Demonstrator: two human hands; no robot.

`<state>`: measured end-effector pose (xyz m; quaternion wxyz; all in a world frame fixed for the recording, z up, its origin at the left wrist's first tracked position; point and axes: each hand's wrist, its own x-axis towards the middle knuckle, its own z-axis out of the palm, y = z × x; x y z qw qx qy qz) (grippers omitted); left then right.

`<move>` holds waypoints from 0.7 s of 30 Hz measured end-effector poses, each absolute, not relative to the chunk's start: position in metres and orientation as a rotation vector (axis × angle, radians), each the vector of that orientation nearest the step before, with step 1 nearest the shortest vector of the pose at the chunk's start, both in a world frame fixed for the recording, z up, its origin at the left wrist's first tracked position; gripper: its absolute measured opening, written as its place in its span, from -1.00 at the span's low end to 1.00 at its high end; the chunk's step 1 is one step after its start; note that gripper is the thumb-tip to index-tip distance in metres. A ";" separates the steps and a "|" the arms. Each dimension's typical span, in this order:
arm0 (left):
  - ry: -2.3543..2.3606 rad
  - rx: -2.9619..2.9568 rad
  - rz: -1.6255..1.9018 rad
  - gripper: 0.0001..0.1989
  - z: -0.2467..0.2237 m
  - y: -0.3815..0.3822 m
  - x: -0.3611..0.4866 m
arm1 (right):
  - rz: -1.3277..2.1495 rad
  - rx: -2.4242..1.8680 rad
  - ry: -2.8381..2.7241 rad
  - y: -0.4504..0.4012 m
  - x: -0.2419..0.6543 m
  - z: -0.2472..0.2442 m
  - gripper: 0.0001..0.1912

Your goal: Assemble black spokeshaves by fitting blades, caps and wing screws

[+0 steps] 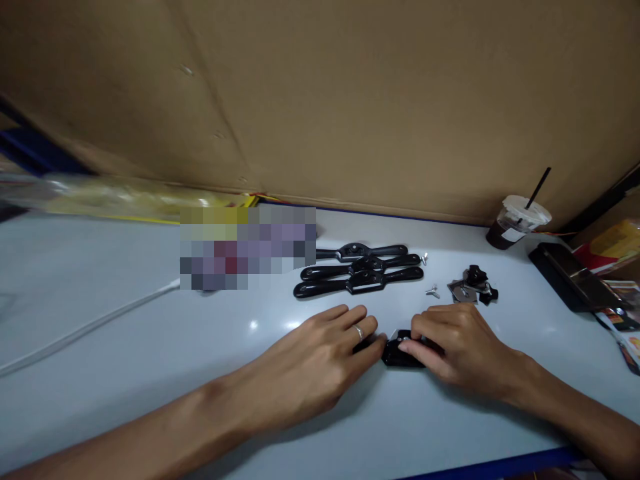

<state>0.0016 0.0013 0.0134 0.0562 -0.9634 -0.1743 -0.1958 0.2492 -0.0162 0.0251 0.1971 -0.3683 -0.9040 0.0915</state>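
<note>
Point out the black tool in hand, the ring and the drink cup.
Black tool (401,358): head view, its exposed black body.
Ring (359,333): head view, its silver band.
Drink cup (513,235): head view, its white label.

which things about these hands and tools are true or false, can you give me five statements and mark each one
1. The right hand has its fingers on a black tool. True.
2. The silver ring is on the right hand. False: the silver ring is on the left hand.
3. Three more black tools lie beyond the hands. True.
4. A black straw stands in the lidded cup. True.
5. The lidded cup stands to the left of those three tools. False: it stands to their right.
</note>
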 end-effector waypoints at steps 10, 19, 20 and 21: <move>-0.521 -2.948 -0.557 -0.77 0.013 0.001 0.000 | 0.351 -1.108 -2.351 -0.006 0.257 0.039 -0.51; -0.591 -2.927 -0.496 -0.77 0.010 -0.001 0.001 | 0.400 -1.195 -2.695 -0.006 0.275 0.055 -0.83; -0.598 -2.922 -0.488 -0.74 0.011 -0.001 0.001 | 0.449 -1.195 -2.736 -0.006 0.277 0.058 -0.90; -0.605 -2.919 -0.480 -0.70 0.012 0.000 0.001 | 0.484 -1.198 -2.771 -0.006 0.279 0.061 -0.87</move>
